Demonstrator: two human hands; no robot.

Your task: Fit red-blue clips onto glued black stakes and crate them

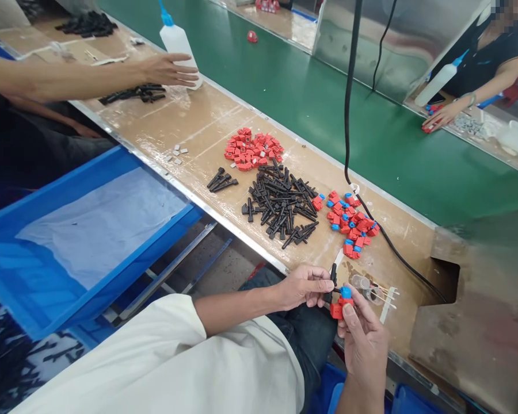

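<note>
My left hand (304, 286) pinches a small black plastic pin (332, 283) at the near edge of the workbench. My right hand (362, 336) holds a small red part with a blue cap (342, 302), and the pin meets it. On the bench beyond my hands lie a pile of black pins (280, 204), a heap of plain red parts (252, 149) and a heap of red parts with blue caps (349, 221).
A blue bin with a plastic liner (86, 230) sits at my left. Another person's hand (168, 70) touches a white squeeze bottle (176, 43) at the far left. A black cable (349, 115) hangs over a green conveyor belt (371, 126). Across it, a third person's hand (444, 115).
</note>
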